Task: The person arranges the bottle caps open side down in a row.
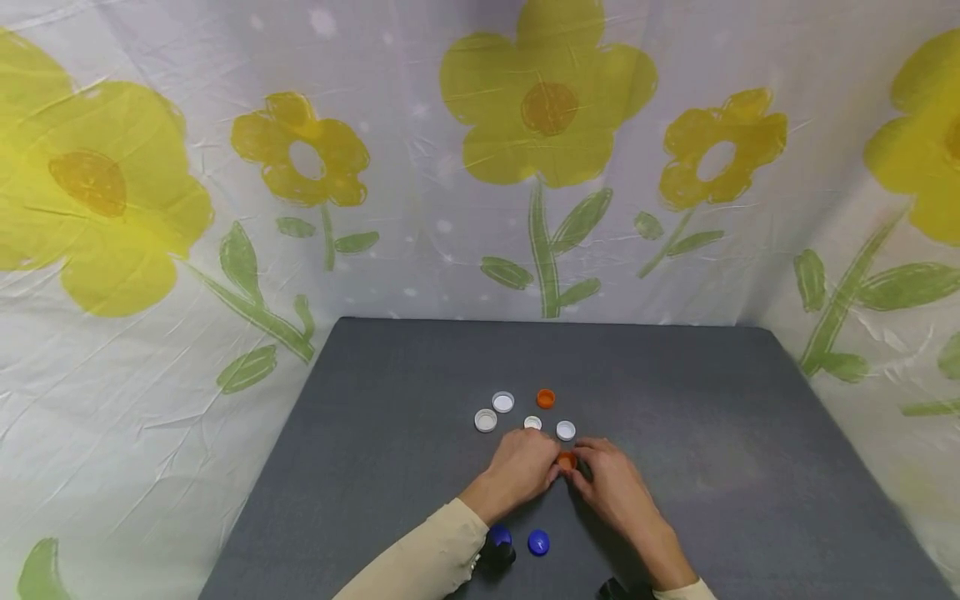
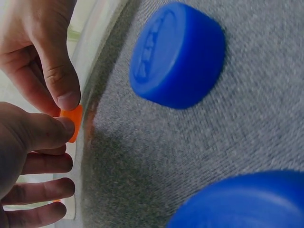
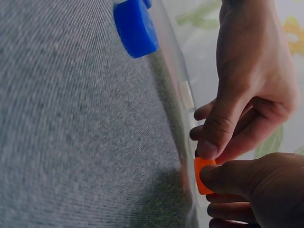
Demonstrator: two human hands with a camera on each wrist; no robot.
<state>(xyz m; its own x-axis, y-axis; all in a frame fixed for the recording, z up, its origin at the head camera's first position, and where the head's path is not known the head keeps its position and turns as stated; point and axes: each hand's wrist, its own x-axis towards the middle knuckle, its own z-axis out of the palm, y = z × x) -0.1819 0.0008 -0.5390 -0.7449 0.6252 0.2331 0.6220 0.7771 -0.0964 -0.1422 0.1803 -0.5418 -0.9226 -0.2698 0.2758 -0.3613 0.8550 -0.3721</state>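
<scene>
Both hands meet at an orange bottle cap (image 1: 567, 462), its hollow side facing up in the head view. My left hand (image 1: 522, 464) pinches its left edge between thumb and forefinger; in the left wrist view the left thumb (image 2: 57, 128) lies over the cap's side. From the right, my right hand (image 1: 612, 482) pinches the same cap with thumb and finger, the right thumb (image 3: 223, 178) flat on its side in the right wrist view. Just beyond the hands lie a small white cap (image 1: 532, 422), partly covered by the left hand, and another white cap (image 1: 566, 431).
Farther back on the dark grey table (image 1: 675, 392) are a second orange cap (image 1: 546, 398) and two white caps, one (image 1: 503, 402) behind the other (image 1: 485, 421). Two blue caps lie nearer the body, one (image 1: 538, 542) beside the left forearm and one (image 1: 500, 536) partly hidden by it.
</scene>
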